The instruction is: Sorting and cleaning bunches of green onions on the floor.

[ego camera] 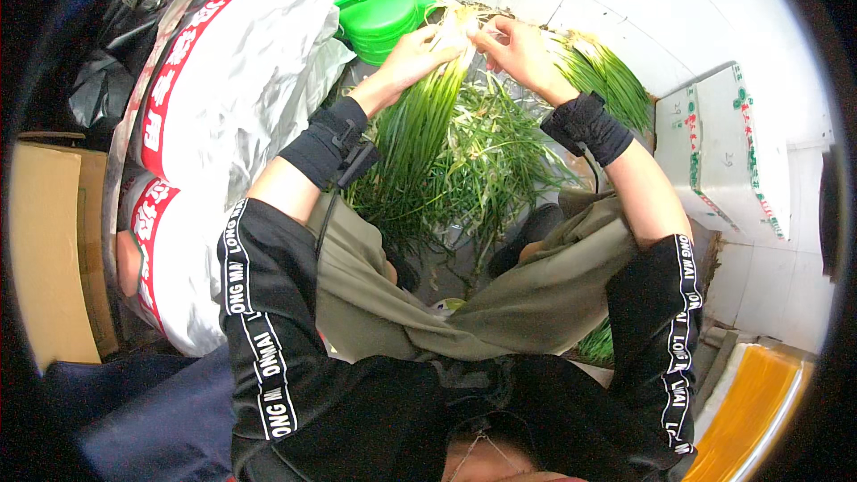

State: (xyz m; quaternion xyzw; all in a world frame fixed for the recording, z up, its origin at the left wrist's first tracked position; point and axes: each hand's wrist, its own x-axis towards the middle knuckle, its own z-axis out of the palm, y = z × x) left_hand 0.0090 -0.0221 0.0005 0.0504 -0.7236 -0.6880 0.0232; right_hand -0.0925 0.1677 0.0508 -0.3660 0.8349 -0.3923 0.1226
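Note:
My left hand (420, 57) is closed around a bunch of thin green onions (428, 107), just below their pale root ends. The bunch's long green leaves hang toward my knees. My right hand (519, 53) is at the bunch's pale end, thumb and fingertips drawn close together against the stalks. Whether a strand is pinched between them is too small to tell. Beneath both hands, a heap of loose green leaves and pale trimmings (499, 147) covers the floor between my feet. Another bunch of green onions (606, 80) lies beyond my right wrist.
A green watering can (378, 17) stands beyond my left hand. Large white sacks with red bands (248, 80) fill the left side, with a cardboard box (47, 248) farther out. On the right is a taped white foam box (720, 147). More greens (596, 345) lie near my right thigh.

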